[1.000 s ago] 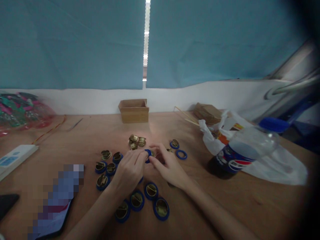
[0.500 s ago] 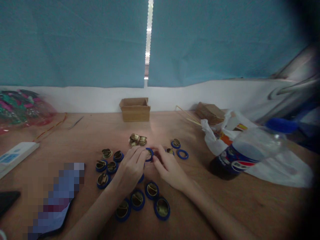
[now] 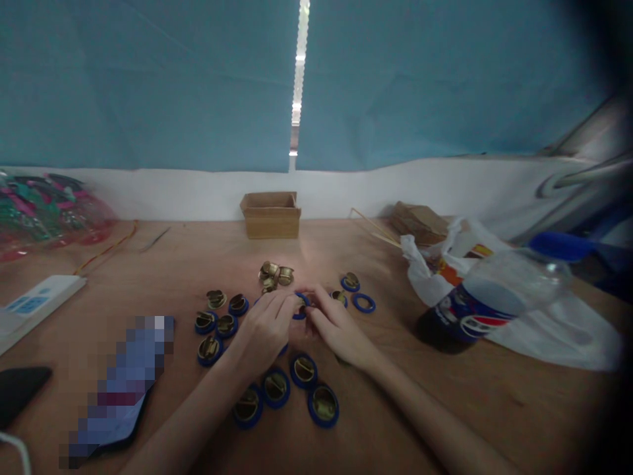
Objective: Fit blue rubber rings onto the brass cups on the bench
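Between my two hands is a blue ring with a pale round piece inside it, partly covered by fingers. My left hand is closed with its fingertips on the ring's left side. From the other side, the curled fingers and thumb of my right hand pinch its right edge. Around them lie several blue rings with round brass pieces set in them, a bar or clip across most. A bare blue ring rests to the right. Beyond my hands sits a small pile of loose brass pieces.
At the back stands an open cardboard box. A cola bottle leans on a white plastic bag at right. On the left are a blurred-out phone, a white device and bagged pink-and-green items.
The whole view has shifted slightly, so things appear a little further right. My right hand's thumb and fingers have closed in on the blue ring.
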### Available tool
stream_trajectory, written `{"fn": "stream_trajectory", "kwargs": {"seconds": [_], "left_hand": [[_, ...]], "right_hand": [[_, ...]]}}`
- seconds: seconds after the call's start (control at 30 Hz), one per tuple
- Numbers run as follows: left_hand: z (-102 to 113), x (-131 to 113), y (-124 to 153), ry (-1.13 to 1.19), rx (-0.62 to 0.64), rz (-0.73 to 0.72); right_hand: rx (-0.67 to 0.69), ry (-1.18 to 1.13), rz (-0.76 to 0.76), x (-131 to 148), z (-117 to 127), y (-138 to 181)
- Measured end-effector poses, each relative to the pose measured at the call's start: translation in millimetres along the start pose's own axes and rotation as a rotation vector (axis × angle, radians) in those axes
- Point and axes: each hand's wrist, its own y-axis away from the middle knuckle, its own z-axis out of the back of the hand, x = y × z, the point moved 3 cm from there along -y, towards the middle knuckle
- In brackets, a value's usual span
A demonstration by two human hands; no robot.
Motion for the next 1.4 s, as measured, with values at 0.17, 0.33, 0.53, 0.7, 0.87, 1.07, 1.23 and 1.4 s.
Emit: {"fn": "stream_trajectory", "kwargs": {"seconds": [0.17, 0.33, 0.53, 0.7, 0.87, 1.07, 1.23, 1.4], "left_hand": [[-3, 1, 1, 0.006, 0.0, 0.02], [-2, 2, 1, 0.044, -0.09, 0.04], [-2, 5, 1, 0.101, -0.182, 0.086], [-3, 11, -2, 0.458, -0.229, 0.361], [-14, 21, -4, 0.935, -0.106, 0.71], [-18, 25, -6, 1.144, 0.025, 0.789], [-13, 29, -6, 1.166, 0.062, 0.882], [-14, 29, -5, 1.097, 0.079, 0.79]], "right_hand": [[0.003, 0.049, 0.034, 1, 1, 0], [-0.027, 0.07, 0.027, 0, 1, -1], [-0.035, -0.04, -0.009, -3, -2, -2], [-0.079, -0.164, -0.045, 1, 2, -3], [-0.13, -0.28, -0.067, 0, 6, -4], [-0.123, -0.276, -0.066, 0, 6, -4], [-0.089, -0.287, -0.067, 0, 4, -4], [-0.085, -0.222, -0.072, -2, 4, -3]]}}
